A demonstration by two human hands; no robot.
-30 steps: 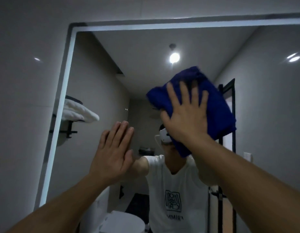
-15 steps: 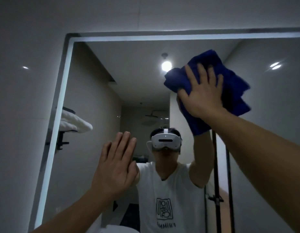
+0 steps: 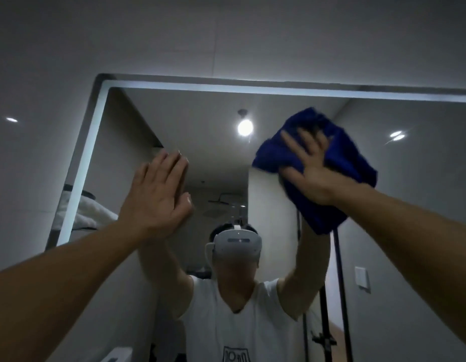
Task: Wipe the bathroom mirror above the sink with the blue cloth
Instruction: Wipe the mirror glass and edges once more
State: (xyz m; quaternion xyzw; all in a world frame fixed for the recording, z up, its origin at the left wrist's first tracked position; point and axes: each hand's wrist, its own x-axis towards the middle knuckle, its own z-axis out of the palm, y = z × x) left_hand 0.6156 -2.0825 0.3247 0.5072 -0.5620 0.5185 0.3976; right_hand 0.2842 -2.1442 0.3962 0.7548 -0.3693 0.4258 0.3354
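Note:
A large wall mirror with a lit strip along its top and left edges fills the view. My right hand presses a crumpled blue cloth flat against the glass in the upper right part, fingers spread over the cloth. My left hand lies flat on the mirror to the left at about the same height, fingers together and straight, holding nothing. The sink is out of view below.
The mirror reflects a person in a white T-shirt and a headset, a ceiling lamp, folded white towels on a rack and a black shower frame. Grey wall tiles surround the mirror.
My right hand has slid the blue cloth up and to the right across the glass. The view has tilted, showing more wall above the mirror. My left hand stays flat on the glass.

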